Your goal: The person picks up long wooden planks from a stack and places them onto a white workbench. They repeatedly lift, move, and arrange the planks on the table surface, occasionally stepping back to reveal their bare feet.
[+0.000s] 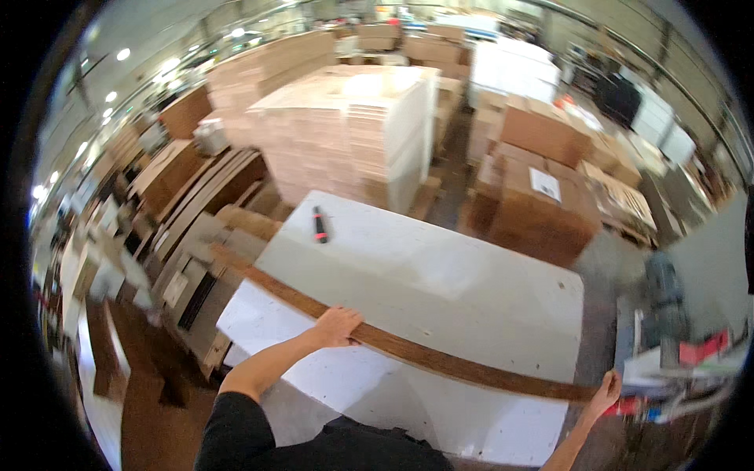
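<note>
A long, narrow brown wooden board (440,361) lies across the white table (463,294), reaching past both its left and right edges. My left hand (338,326) is closed over the board left of its middle, the fingertips hidden behind the far edge. At the right end, my right hand (606,392) grips the board beyond the table's edge, its fingers bunched together. A black and red hand tool (320,225) rests on the far left part of the table; its exact kind is too small to tell.
Behind the table stands a tall stack of pale boards (330,141). Brown cardboard boxes (542,196) are piled at the far right. Curved wooden pieces (208,188) and cartons crowd the left side. Red and grey items (699,349) sit close by my right hand.
</note>
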Demonstrator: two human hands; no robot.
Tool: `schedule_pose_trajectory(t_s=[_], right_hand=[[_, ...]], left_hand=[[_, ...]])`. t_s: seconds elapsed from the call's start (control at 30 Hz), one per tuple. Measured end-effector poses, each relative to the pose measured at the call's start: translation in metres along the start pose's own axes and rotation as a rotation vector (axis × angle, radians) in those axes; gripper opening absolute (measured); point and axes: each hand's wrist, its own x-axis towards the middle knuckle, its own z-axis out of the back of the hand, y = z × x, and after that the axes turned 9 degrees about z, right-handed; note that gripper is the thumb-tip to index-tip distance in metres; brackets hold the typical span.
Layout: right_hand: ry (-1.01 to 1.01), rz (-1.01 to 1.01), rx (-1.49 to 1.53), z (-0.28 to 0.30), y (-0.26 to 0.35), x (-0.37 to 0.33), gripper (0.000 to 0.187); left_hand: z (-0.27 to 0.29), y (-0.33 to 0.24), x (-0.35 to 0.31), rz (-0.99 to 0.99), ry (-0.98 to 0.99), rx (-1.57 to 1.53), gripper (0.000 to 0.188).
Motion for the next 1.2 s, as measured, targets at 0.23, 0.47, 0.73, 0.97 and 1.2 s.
schedule_pose_trajectory(t_s=[0.23,0.47,0.73,0.97,1.2], right_hand=[[0.578,0.693,0.063,-0.082,0.369,-0.005,0.019],[0.654,1.526,0.477,-0.063,0.593,-0.043,0.018],[0.377,1.428,0.621,-0.049,0.630,-0.115,0.013],[0.720,1.598,0.489,-0.058,0.611,-0.135,0.022],[0.996,1.016,0.276,-0.148,0.421,-0.149,0.044]], left_hand=[[-0.008,0.009,0.000,-0.067,-0.075,-0.021,0.059],[-0.015,0.015,-0.028,0.034,-0.077,0.034,0.059],[-0.005,0.000,-0.006,0.047,-0.021,-0.087,0.055],[0.001,0.000,-0.017,0.039,-0.164,-0.161,0.056],[-0.015,-0.019,-0.020,-0.009,-0.230,-0.138,0.063]])
